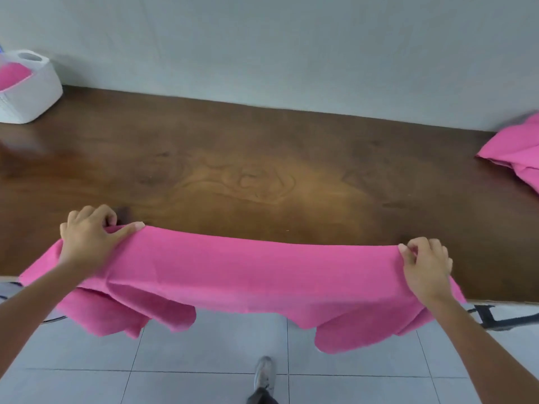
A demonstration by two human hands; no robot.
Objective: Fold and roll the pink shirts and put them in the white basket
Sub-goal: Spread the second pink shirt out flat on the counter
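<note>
A pink shirt (248,275) is stretched wide over the front edge of the brown wooden table (262,176), its lower part hanging down toward the floor. My left hand (93,237) grips its top edge on the left. My right hand (425,266) pinches the top edge on the right. The white basket (32,94) stands at the table's far left corner with pink fabric (13,74) inside it. More pink shirts (516,150) lie in a heap at the table's right edge.
A grey wall runs along the table's far side. Below the front edge is a light tiled floor (204,360), with my shoe (264,371) on it and a dark metal frame (493,316) at the right.
</note>
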